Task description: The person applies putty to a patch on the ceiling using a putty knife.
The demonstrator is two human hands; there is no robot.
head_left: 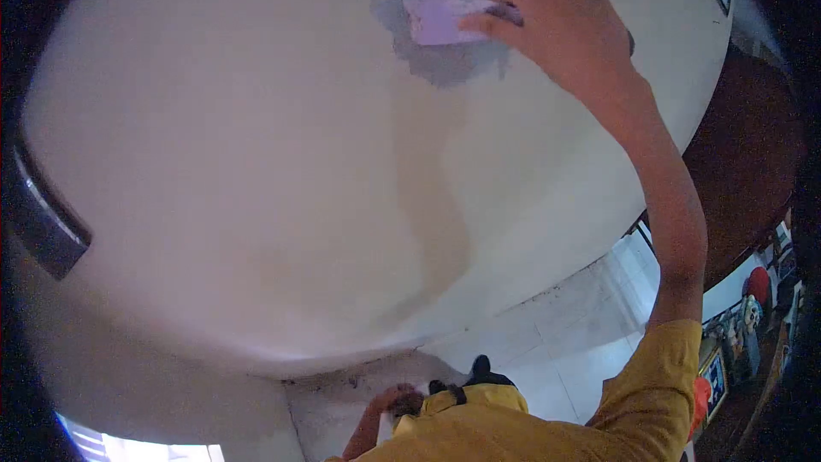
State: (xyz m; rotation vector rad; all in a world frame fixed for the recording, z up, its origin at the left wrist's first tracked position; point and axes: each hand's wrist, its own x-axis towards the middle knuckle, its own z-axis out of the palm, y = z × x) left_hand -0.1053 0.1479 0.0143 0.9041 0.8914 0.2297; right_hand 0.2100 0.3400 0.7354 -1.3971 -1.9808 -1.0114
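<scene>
The right hand (569,30) is raised high against a white wall (239,171), its fingers (505,8) clenched around the handle end of a pale lilac putty knife (440,19). The blade juts out to the left of the fingertips, lying flat on the wall, while the handle is hidden under the hand. The index finger lies along the blade's upper edge and the thumb presses at its lower edge, so the blade sits between them. The knife rests on a grey filler patch (445,56), an irregular blotch that spreads around and below the blade and reaches under the fingers. The arm runs down to a yellow sleeve (658,376) at the lower right. The left hand (398,398) hangs low near the tiled floor (556,325), beside the yellow shirt; it is small and partly hidden, and I cannot tell whether it grips anything.
</scene>
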